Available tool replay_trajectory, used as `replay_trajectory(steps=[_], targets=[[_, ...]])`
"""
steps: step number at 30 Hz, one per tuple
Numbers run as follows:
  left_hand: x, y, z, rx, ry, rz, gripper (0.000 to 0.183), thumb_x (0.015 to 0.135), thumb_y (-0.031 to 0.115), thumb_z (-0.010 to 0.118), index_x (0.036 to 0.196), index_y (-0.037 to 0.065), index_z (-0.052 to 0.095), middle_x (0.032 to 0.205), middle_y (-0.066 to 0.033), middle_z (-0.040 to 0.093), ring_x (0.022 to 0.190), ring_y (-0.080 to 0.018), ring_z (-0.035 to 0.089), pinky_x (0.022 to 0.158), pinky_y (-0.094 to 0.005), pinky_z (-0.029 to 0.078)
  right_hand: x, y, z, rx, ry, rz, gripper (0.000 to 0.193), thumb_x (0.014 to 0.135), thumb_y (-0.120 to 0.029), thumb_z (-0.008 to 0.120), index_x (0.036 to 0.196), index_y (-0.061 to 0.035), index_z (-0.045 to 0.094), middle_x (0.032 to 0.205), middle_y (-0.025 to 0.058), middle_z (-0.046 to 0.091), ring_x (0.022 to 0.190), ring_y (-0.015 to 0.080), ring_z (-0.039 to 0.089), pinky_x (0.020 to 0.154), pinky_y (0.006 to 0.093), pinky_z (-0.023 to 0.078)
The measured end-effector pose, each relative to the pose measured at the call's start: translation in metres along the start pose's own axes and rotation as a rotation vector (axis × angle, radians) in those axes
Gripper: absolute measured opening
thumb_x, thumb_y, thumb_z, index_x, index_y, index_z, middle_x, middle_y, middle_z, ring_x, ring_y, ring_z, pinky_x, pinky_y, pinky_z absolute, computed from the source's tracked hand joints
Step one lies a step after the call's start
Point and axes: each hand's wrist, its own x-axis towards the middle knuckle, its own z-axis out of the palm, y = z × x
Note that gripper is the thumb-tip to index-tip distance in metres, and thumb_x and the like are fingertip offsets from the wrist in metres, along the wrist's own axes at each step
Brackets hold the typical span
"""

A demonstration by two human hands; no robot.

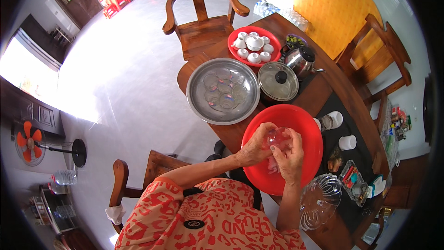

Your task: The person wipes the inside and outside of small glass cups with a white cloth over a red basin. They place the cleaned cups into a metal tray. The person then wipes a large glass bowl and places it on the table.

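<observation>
On the wooden table [334, 83] a steel basin [196, 88] sits left of a red basin [309, 127], over which the left hand [255, 147], slanting in from the left, and the right hand [290, 161], pointing forward, hold a clear cup [277, 136] between curled fingers.

Through the head camera I make out large red capital letters across the front of the wearer's orange patterned shirt [217, 210], with a smaller, dark line of print above them. A black oval badge [194, 224] on it carries a pale mark I can't decipher. Small red-and-blue labels [212, 103] sit among the clear glassware in the steel basin [193, 85], too tiny for me to read.
</observation>
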Motion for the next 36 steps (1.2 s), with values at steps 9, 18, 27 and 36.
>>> replay_trajectory(steps=[9, 18, 27, 36], targets=[[-0.02, 0.028, -0.093, 0.516, 0.471, 0.171, 0.062, 0.059, 0.005, 0.075, 0.118, 0.007, 0.057, 0.112, -0.0127, 0.051, 0.104, -0.0293, 0.048, 0.09, -0.0384, 0.04, 0.056, -0.014, 0.085, 0.044, -0.182, -0.219, 0.059, 0.07, 0.0, 0.072, 0.122, 0.0008, 0.046, 0.112, 0.012, 0.05, 0.106, 0.0234, 0.053, 0.089, 0.0336, 0.046], [-0.018, 0.017, -0.188, 0.854, 0.744, 0.006, 0.06, 0.057, 0.008, 0.075, 0.114, 0.012, 0.057, 0.11, -0.0042, 0.057, 0.103, -0.0245, 0.049, 0.09, -0.0381, 0.036, 0.143, -0.018, 0.183, -0.447, -0.318, -0.601, 0.064, 0.063, -0.015, 0.078, 0.12, -0.0053, 0.052, 0.118, 0.0108, 0.048, 0.111, 0.03, 0.044, 0.091, 0.043, 0.035], [-0.011, -0.019, -0.21, 0.885, 0.793, -0.173, 0.059, 0.06, 0.022, 0.077, 0.114, 0.015, 0.056, 0.112, -0.0011, 0.058, 0.109, -0.0226, 0.046, 0.097, -0.0393, 0.026, 0.161, 0.006, 0.219, -0.591, -0.369, -0.521, 0.068, 0.06, -0.015, 0.08, 0.121, -0.0078, 0.052, 0.12, 0.0098, 0.045, 0.115, 0.0297, 0.04, 0.09, 0.0478, 0.033], [-0.01, -0.04, -0.213, 0.883, 0.747, -0.212, 0.059, 0.059, 0.023, 0.078, 0.113, 0.014, 0.056, 0.113, -0.004, 0.056, 0.112, -0.0257, 0.044, 0.097, -0.0406, 0.026, 0.166, 0.031, 0.225, -0.65, -0.346, -0.486, 0.063, 0.058, -0.015, 0.08, 0.116, -0.0071, 0.057, 0.119, 0.0089, 0.044, 0.115, 0.0295, 0.039, 0.087, 0.0486, 0.033]])
